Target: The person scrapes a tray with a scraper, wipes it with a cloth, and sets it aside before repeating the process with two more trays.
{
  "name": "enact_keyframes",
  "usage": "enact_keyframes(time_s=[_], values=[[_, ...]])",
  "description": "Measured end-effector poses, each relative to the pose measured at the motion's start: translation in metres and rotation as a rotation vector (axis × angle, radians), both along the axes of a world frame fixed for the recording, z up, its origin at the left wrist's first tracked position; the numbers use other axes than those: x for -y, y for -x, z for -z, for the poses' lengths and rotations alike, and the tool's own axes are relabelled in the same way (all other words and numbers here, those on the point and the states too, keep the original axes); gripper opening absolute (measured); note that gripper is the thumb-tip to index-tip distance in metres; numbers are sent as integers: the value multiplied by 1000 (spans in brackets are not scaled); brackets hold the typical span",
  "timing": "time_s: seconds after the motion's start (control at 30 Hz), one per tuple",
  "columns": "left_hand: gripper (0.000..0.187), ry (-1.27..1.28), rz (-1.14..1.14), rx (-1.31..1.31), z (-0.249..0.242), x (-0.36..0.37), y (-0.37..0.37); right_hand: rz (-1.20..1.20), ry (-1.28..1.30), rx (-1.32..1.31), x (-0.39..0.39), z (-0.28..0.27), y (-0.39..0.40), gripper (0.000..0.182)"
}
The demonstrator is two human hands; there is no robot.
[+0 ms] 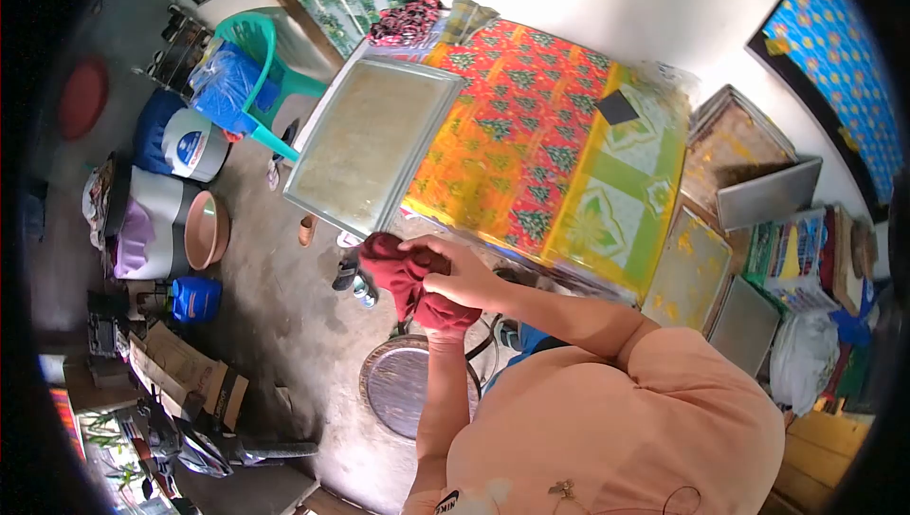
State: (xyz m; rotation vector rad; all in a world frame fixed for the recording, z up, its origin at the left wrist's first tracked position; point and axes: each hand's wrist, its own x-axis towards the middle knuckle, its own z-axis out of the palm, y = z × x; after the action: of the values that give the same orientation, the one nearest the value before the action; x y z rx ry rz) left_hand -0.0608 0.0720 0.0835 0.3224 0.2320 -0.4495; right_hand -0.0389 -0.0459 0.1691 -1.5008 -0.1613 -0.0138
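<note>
A bunched maroon cloth (393, 268) is at my hands, in front of my body. My right hand (462, 273) grips it from above, thumb and fingers pressed into its folds. The cloth covers my left hand (444, 329) from the wrist on, so its fingers are hidden. Beyond the cloth, a glass panel in a metal frame (374, 140) lies on the table's near left end. Below my left forearm stands a round stool (408, 387) with a dark patterned seat.
The table wears a red, yellow and green covering (517, 126) with a small black square (617, 107) on it. Left are a green chair (251, 41), a brown basin (206, 230) and a blue container (195, 299). Framed panels (697, 259) lean on the right. Footwear (346, 275) lies on the floor.
</note>
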Motion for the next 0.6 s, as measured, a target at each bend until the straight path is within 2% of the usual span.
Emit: enact_keyframes(time_s=[0.03, 0.07, 0.1, 0.13, 0.2, 0.27, 0.33, 0.4, 0.43, 0.47, 0.5, 0.53, 0.6], values=[[58, 19, 12, 6, -10, -1, 6, 91, 185, 156, 6, 2, 9, 57], [59, 18, 28, 34, -16, -2, 11, 37, 406, 87, 16, 2, 22, 61], [59, 3, 48, 71, -18, -1, 16, 85, 638, 198, 17, 25, 31, 66], [57, -45, 52, 155, -10, -2, 17, 59, 727, 157, 20, 27, 46, 68], [48, -282, 111, 136, 18, -4, 17, 24, 848, 146, 29, 35, 71, 75], [41, -471, 54, 156, 21, 10, 19, -83, 687, 99, 46, 40, 87, 76], [42, -385, 51, 174, 4, 28, 20, -149, 501, 146, 72, 35, 95, 74], [46, -345, 69, 135, -15, 41, 20, -144, 340, -110, 102, 20, 111, 69], [45, -292, 133, 265, -15, 44, 15, -142, 257, -234, 120, 15, 120, 67], [43, -458, 68, 222, -15, 51, 15, -83, 330, -239, 142, 14, 128, 53], [41, -624, 0, 178, -27, 64, 17, -104, 211, -334, 166, 31, 138, 44], [37, -480, 13, 212, -34, 79, 17, -124, 89, -428, 188, 37, 147, 36], [32, -756, -38, 434, -24, 106, 10, -160, 231, -484, 240, 25, 180, 29]])
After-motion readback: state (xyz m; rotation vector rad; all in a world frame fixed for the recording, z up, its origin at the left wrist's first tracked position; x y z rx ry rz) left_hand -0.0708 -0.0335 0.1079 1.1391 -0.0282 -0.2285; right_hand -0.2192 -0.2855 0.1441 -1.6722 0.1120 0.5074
